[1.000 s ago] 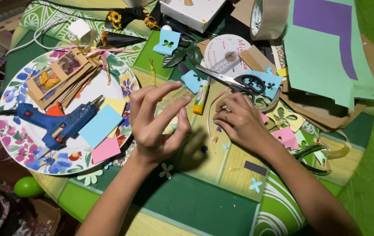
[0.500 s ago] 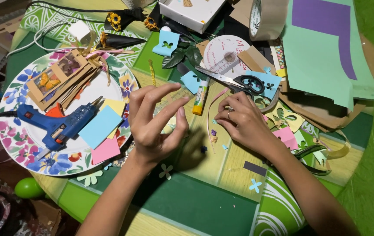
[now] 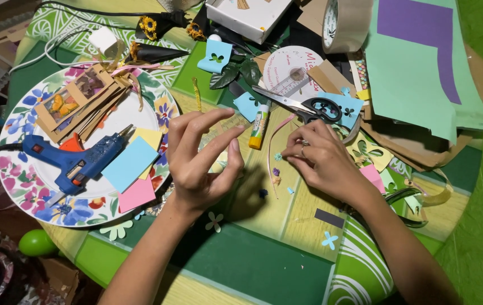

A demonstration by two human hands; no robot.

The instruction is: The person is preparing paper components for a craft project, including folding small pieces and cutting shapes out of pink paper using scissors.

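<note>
Plate (image 3: 18, 186), flowered, sat at nine o'clock of the table (image 3: 264, 265), carrying a blue glue gun (image 3: 72, 158), card frames (image 3: 78, 107) and coloured paper squares (image 3: 131, 169). Just at its three o'clock edge the left hand (image 3: 199, 164) hovered above the table with fingers spread and curled, thumb and forefinger apart; whether anything tiny lay between the tips could not be told, and it looked to be holding nothing. A glue stick (image 3: 259, 127) lay at twelve o'clock of the gap between the hands, with scissors (image 3: 309, 107) beyond it toward one o'clock. Small paper flowers (image 3: 276, 171) were scattered on the table between the hands, one teal bit (image 3: 278, 156) right at the right fingertips. The right hand (image 3: 320, 161) rested low, fingers pinched together on or just beside that bit; the contact was too small to be sure of. By my judgement such cut-outs were featherlight, limp and easily creased, so they would best be nipped at an edge with the fingertips, or slid, rather than pressed flat. Green and purple paper sheets (image 3: 416, 62) and a tape roll (image 3: 346, 22) filled the two o'clock corner, with a blue butterfly cut-out (image 3: 329, 240) at five o'clock.
</note>
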